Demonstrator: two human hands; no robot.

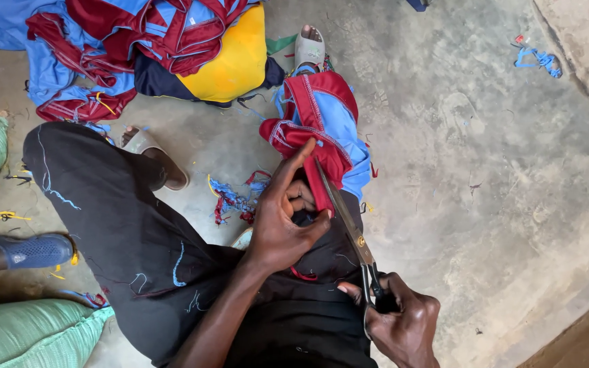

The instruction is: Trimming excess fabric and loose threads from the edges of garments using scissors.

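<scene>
A red and blue garment (322, 123) lies draped over my right knee. My left hand (284, 218) pinches its red edge, thumb and fingers closed on the cloth. My right hand (400, 317) grips the black handles of long metal scissors (345, 218). The blades point up along the red edge, right beside my left fingers. Black trousers (117, 232) cover my legs, flecked with blue thread.
A heap of red, blue and yellow garments (144, 48) lies at the top left on the concrete floor (485, 170). Cut thread scraps (236, 197) sit between my feet, more (536, 58) at top right. Green sacks (28, 337) and another person's blue shoe (32, 251) are at left.
</scene>
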